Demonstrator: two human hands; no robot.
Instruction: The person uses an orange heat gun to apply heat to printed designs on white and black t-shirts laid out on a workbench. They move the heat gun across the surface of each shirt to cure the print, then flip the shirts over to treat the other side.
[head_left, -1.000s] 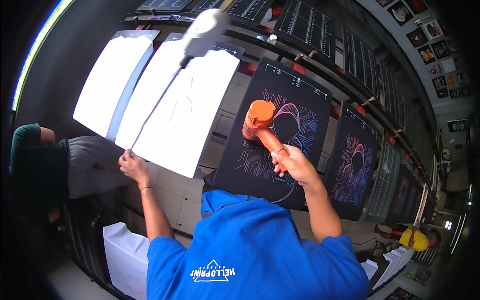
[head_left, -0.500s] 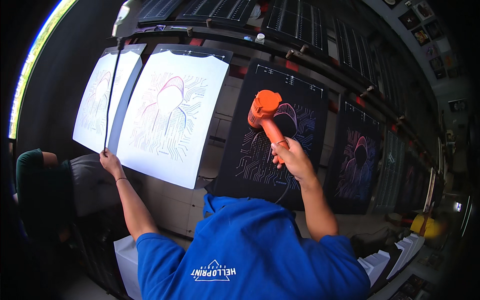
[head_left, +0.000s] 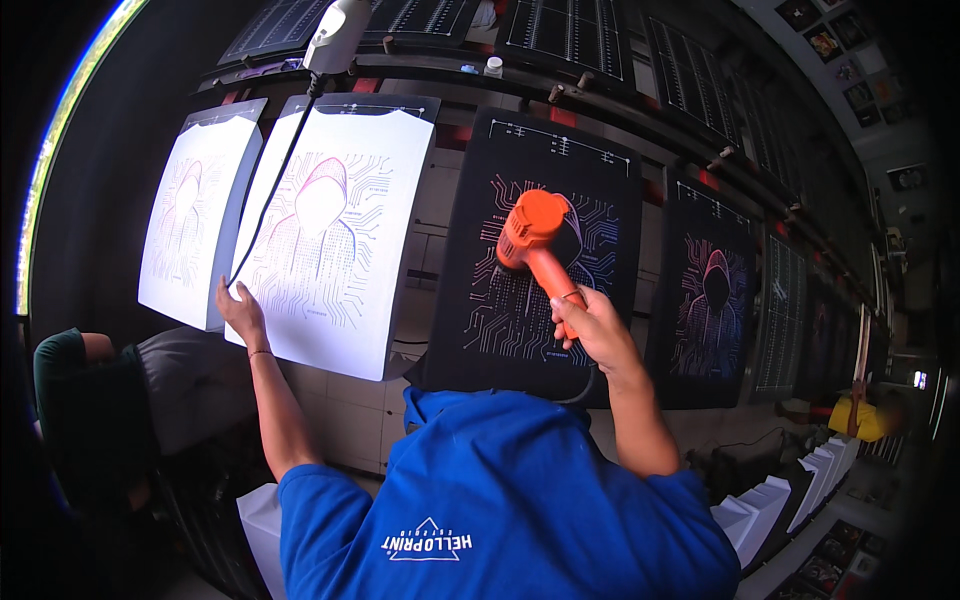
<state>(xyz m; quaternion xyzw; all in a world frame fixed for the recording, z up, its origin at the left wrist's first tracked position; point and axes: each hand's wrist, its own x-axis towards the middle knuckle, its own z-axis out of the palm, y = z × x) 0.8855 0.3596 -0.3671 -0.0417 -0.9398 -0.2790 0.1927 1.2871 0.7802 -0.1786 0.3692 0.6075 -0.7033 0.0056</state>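
Observation:
My right hand (head_left: 597,332) grips the handle of an orange heat gun (head_left: 535,225), held over a black shirt panel (head_left: 465,240) printed with a hooded figure and circuit lines. The gun's body hides part of that print. At the near left edge of a white shirt panel (head_left: 375,290) with the same design, my left hand (head_left: 242,315) has its thumb and fingers apart. A black cable (head_left: 283,165) comes down to these fingers from a white socket block (head_left: 338,38) hanging above.
Another white printed panel (head_left: 165,260) lies at the far left. Dark printed panels (head_left: 690,370) continue to the right. Behind runs a rail with pegs, a small white bottle (head_left: 493,67) and more dark boards (head_left: 565,40). One person in yellow (head_left: 868,418) is at the far right, another in dark green (head_left: 65,375) at left.
My left fingers have spread from their closed hold on the cable, and the hand has moved right against the white panel. The heat gun has shifted slightly down over the black panel.

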